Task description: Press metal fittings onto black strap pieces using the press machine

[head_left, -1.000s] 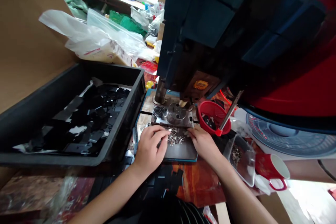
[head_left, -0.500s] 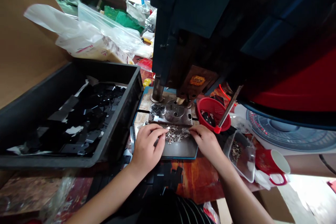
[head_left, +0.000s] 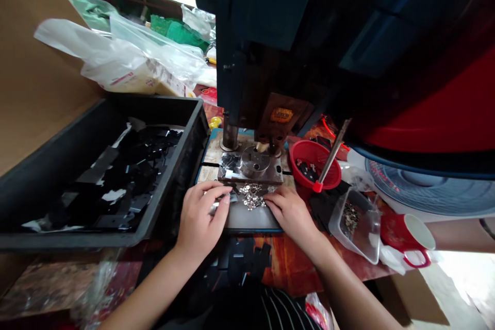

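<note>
- Here, the left forearm slants up from the lower left, and the left hand (head_left: pixel 199 221) sits back-upward over the left side of a metal plate (head_left: pixel 251 223), its thumb and forefinger drawn close together — whether they pinch a small piece I cannot tell.
- The right forearm comes in from the lower right; the right hand (head_left: pixel 292 214) lies palm-down with bent, narrowly gathered fingers, their tips at the right edge of the pile. A grip on any single part cannot be made out.
- The pile of small shiny metal parts (head_left: pixel 252 197) lies on the plate between both hands, just in front of the die block (head_left: pixel 255 165) under the press (head_left: pixel 266 15).
- Right of the die block stands a red basket (head_left: pixel 307 149); nearer on the table (head_left: pixel 292 263), a clear container (head_left: pixel 363 240) and a red mug (head_left: pixel 394 232).
- Leftward, a black bin (head_left: pixel 77 241) holds dark flat pieces (head_left: pixel 135 175).
</note>
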A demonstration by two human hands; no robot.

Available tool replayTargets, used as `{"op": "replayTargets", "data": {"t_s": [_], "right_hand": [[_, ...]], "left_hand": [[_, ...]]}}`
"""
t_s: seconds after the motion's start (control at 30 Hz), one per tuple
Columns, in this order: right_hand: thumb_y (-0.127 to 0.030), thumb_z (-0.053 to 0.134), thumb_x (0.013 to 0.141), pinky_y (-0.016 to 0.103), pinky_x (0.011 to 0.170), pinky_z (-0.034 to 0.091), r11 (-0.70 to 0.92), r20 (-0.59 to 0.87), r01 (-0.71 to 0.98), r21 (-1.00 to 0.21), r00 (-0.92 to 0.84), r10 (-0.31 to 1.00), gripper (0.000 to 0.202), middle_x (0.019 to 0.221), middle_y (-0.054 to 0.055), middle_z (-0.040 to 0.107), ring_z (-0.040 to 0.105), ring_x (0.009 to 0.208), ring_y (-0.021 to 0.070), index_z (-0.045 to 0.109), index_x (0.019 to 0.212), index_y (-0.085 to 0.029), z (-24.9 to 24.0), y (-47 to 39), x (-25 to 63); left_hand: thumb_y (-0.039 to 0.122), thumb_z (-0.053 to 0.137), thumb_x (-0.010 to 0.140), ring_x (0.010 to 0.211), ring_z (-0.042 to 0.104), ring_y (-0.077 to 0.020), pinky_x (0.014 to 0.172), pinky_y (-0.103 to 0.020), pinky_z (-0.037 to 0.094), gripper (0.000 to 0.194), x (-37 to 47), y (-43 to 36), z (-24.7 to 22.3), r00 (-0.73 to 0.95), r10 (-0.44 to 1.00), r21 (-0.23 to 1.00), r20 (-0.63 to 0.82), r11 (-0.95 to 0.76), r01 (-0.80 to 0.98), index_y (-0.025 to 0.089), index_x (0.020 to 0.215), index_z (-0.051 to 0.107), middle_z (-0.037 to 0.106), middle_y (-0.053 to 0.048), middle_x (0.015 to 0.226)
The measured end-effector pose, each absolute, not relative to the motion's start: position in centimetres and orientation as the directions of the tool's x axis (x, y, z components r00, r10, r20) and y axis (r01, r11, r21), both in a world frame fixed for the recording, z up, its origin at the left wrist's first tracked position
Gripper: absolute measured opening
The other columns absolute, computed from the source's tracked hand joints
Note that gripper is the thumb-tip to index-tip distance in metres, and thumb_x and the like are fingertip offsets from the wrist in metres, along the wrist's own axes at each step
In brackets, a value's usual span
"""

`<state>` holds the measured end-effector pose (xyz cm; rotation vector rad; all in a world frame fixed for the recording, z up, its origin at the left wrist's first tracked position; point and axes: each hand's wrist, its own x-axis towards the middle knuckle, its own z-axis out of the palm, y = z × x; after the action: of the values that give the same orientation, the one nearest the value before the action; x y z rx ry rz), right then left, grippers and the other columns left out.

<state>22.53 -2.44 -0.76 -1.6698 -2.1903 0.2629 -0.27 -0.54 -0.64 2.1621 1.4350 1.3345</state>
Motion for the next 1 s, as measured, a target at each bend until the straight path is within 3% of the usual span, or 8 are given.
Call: {"op": "replayTargets", "data": {"t_s": [0.3, 0.77, 1.0], "right_hand": [[-0.029, 0.052, 0.090, 0.034, 0.082, 0.043, 0.265, 0.138, 0.889, -0.374, -0.229, 0.964, 0.019, 0.089, 0.005, 0.063, 0.054, 0.087, 0.0205, 0.069, 0.089, -0.023, -0.5, -2.0, 21.8], [-0.025, 0.049, 0.091, 0.035, 0.083, 0.041, 0.264, 0.121, 0.927, -0.268, -0.239, 0.963, 0.018, 0.090, 0.005, 0.063, 0.054, 0.089, 0.0217, 0.067, 0.090, -0.022, -0.2, -1.7, 21.0], [-0.026, 0.050, 0.090, 0.034, 0.085, 0.041, 0.279, 0.126, 0.901, -0.332, -0.251, 0.960, 0.016, 0.093, 0.005, 0.062, 0.054, 0.091, 0.0211, 0.066, 0.093, -0.023, -0.6, -1.7, 21.4]], "left_hand": [[0.028, 0.055, 0.084, 0.097, 0.054, -0.0259, 0.087, -0.045, 0.044, 0.019, -1.2, 0.5, -1.1, 0.229, 0.894, 0.462, 0.386, -0.402, 0.791, 0.023, 0.099, 0.066, 0.060, -0.007, 0.105], [0.026, 0.059, 0.083, 0.095, 0.053, -0.0268, 0.082, -0.043, 0.044, 0.024, -0.7, 3.5, -1.0, 0.264, 0.863, 0.328, 0.431, -0.423, 0.845, 0.028, 0.105, 0.067, 0.060, -0.006, 0.105], [0.025, 0.059, 0.083, 0.098, 0.054, -0.0259, 0.085, -0.043, 0.044, 0.022, -0.8, 2.9, -1.0, 0.263, 0.838, 0.360, 0.479, -0.461, 0.811, 0.026, 0.103, 0.067, 0.061, -0.007, 0.106]]}}
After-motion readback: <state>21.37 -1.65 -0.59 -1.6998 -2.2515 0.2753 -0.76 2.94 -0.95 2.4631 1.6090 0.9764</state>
